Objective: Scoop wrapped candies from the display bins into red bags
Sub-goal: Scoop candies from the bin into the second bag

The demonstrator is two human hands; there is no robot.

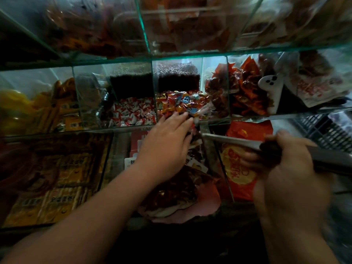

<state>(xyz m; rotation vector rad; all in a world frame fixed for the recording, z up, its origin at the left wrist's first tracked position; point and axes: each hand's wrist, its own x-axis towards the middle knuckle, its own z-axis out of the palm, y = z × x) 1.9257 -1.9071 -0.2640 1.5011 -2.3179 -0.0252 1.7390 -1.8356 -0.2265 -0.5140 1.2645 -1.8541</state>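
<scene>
Our left hand (167, 141) reaches over the front glass of the bin (215, 120). Its grip is apart, the fingers stretched nearly straight, with the tips lying on the mixed wrapped candies (179, 101) just ahead of them. Our right hand (289, 174) has its grip clamped round the dark handle of the metal scoop (232, 140), whose blade points across toward the left grip and hangs outside the bin, below its front edge. We judge the likeliest slip to be spillage: candies raked by bare fingertips toward the glass edge can tip over it and drop among the packets below the left grip instead of into the scoop. The scoop is blurred, so we cannot say how level it is; if tilted, it would shed whatever lands on it. What looks like the red bag (206, 199) lies slack beneath the left wrist, and neither grip holds its mouth, so a pour could miss it. The scoop's edge, so near our fingers, could also knock them or the glass.
</scene>
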